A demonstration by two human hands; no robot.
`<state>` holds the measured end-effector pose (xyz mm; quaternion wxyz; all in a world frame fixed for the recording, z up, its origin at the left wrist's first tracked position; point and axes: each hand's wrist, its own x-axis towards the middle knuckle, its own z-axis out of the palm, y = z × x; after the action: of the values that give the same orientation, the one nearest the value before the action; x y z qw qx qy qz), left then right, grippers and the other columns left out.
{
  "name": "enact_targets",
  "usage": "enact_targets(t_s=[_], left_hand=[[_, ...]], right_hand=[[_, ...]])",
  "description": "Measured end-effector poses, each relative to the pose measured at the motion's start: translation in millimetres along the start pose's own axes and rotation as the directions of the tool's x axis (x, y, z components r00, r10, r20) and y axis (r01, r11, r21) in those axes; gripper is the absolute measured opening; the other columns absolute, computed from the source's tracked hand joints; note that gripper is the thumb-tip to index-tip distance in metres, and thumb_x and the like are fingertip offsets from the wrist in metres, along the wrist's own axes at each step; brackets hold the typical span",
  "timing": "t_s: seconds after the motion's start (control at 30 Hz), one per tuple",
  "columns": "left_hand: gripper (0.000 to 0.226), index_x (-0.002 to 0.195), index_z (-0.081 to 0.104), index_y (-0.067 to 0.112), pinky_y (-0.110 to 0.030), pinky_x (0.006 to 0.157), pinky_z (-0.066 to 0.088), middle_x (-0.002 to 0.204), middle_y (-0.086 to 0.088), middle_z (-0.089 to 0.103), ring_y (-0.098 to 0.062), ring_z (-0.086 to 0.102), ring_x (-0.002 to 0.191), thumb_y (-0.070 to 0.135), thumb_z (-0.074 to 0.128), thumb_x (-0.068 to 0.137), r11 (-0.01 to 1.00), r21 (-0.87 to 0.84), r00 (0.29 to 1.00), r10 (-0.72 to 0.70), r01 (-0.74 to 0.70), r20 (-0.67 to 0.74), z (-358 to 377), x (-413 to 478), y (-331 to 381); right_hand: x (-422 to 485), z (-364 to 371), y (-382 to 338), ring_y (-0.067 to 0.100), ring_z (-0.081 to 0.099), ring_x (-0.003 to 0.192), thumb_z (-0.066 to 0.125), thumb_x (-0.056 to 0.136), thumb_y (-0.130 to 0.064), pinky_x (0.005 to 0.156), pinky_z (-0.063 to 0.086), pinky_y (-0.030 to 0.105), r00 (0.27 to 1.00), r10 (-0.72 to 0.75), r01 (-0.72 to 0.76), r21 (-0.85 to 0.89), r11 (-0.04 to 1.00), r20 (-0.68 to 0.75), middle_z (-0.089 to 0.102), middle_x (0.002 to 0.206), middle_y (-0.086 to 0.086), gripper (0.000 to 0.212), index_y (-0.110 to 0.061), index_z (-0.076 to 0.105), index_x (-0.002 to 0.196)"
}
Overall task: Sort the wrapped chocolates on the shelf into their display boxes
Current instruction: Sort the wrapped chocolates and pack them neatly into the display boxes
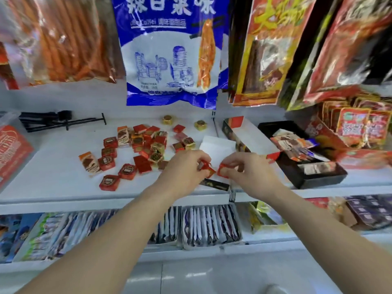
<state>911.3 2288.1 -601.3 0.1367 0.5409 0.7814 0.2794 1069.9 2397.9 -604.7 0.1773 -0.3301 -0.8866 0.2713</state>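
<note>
Several wrapped chocolates point(135, 149), mostly red with some orange-and-white and gold ones, lie scattered on the white shelf point(53, 179). My left hand point(186, 166) pinches a red wrapped chocolate point(204, 165) above the shelf's front. Close beside it, my right hand point(244, 168) pinches another red wrapped chocolate point(222, 169). Under and behind my hands sits an open display box with a white inside point(218, 145). To the right stands a black display box point(318, 177) holding several orange-and-white chocolates point(294, 145).
Large snack bags point(169, 49) hang above the shelf's back. A black clip rod point(53, 120) lies at the back left, a red pack point(10, 149) at the far left. Red snack boxes point(356, 132) stand at the right. The shelf below holds rows of sachets point(207, 223).
</note>
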Motion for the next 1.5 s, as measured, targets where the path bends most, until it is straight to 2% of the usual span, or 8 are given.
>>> enact_targets(t_s=[0.13, 0.3, 0.57, 0.7, 0.9, 1.1, 1.27, 1.5], left_hand=[[0.035, 0.127, 0.064, 0.028, -0.036, 0.095, 0.046, 0.113, 0.004, 0.065, -0.018, 0.053, 0.114, 0.036, 0.063, 0.093, 0.998, 0.069, 1.000, 0.000, 0.000, 0.000, -8, 1, -9], [0.027, 0.120, 0.067, 0.031, -0.039, 0.098, 0.041, 0.124, 0.006, 0.063, -0.020, 0.048, 0.121, 0.028, 0.064, 0.093, 0.991, 0.130, 0.977, -0.004, 0.032, -0.212, -43, -12, -35], [0.039, 0.124, 0.062, 0.036, -0.040, 0.099, 0.044, 0.134, 0.004, 0.058, -0.023, 0.051, 0.121, 0.043, 0.069, 0.086, 0.937, 0.290, 0.979, -0.170, 0.196, -0.113, -74, -43, -107], [0.024, 0.113, 0.068, 0.033, -0.036, 0.094, 0.048, 0.121, 0.010, 0.062, -0.015, 0.057, 0.113, 0.024, 0.066, 0.091, 0.966, 0.211, 0.981, -0.121, 0.152, -0.155, -79, -51, -131], [0.041, 0.125, 0.061, 0.030, -0.038, 0.092, 0.048, 0.124, 0.005, 0.062, -0.020, 0.056, 0.113, 0.034, 0.071, 0.085, 0.972, 0.165, 0.970, -0.133, 0.168, -0.205, -80, -53, -143], [0.043, 0.134, 0.054, 0.043, -0.039, 0.101, 0.037, 0.140, 0.017, 0.054, -0.019, 0.048, 0.124, 0.035, 0.055, 0.092, 0.953, 0.267, 0.978, -0.093, 0.142, -0.187, -77, -45, -134], [0.027, 0.113, 0.066, 0.041, -0.036, 0.091, 0.037, 0.118, 0.016, 0.066, -0.016, 0.054, 0.106, 0.046, 0.059, 0.087, 0.939, 0.283, 0.967, -0.140, 0.198, -0.213, -77, -39, -131], [0.021, 0.100, 0.062, 0.038, -0.036, 0.092, 0.036, 0.100, 0.016, 0.068, -0.012, 0.058, 0.099, 0.043, 0.072, 0.082, 0.947, 0.201, 0.942, -0.190, 0.250, -0.277, -77, -40, -135]], right_hand=[[6, -1, 4, 0.003, 0.057, 0.089, 0.064, 0.093, -0.027, 0.077, 0.041, 0.018, 0.997, -0.077, 0.079, -0.128, 0.989, 0.018, 0.068, 0.111, -0.009, 0.021, -0.025, 0.073, 0.112], [11, 0, -14, -0.002, 0.052, 0.078, 0.059, 0.095, -0.025, 0.066, 0.036, 0.012, 0.994, -0.022, 0.020, -0.015, 1.000, -0.109, 0.067, 0.108, -0.012, 0.017, -0.028, 0.071, 0.107], [13, 55, -69, 0.019, 0.039, 0.128, 0.056, 0.086, -0.063, 0.106, 0.035, 0.044, 0.943, -0.188, 0.271, -0.305, 0.913, 0.276, 0.044, 0.141, -0.010, 0.059, -0.039, 0.048, 0.139], [20, 60, -58, 0.020, 0.047, 0.120, 0.058, 0.091, -0.034, 0.100, 0.040, 0.042, 0.953, -0.208, 0.273, -0.322, 0.907, 0.222, 0.053, 0.133, -0.013, 0.034, -0.037, 0.062, 0.125], [41, 74, -74, 0.024, 0.061, 0.094, 0.060, 0.085, -0.034, 0.082, 0.050, 0.038, 0.951, -0.298, 0.308, -0.321, 0.895, 0.083, 0.069, 0.103, -0.005, 0.025, -0.025, 0.073, 0.105], [69, 106, -107, 0.027, 0.054, 0.112, 0.053, 0.094, -0.047, 0.095, 0.045, 0.043, 0.954, -0.268, 0.297, -0.318, 0.900, 0.134, 0.063, 0.114, -0.002, 0.035, -0.035, 0.064, 0.125], [74, 106, -99, 0.026, 0.055, 0.108, 0.062, 0.087, -0.032, 0.092, 0.046, 0.040, 0.953, -0.298, 0.296, -0.339, 0.893, 0.048, 0.063, 0.103, -0.004, 0.014, -0.029, 0.072, 0.095], [113, 121, -112, 0.019, 0.051, 0.108, 0.060, 0.091, -0.024, 0.098, 0.041, 0.042, 0.888, -0.379, 0.446, -0.289, 0.847, 0.260, 0.066, 0.123, -0.019, 0.039, -0.042, 0.062, 0.125]])
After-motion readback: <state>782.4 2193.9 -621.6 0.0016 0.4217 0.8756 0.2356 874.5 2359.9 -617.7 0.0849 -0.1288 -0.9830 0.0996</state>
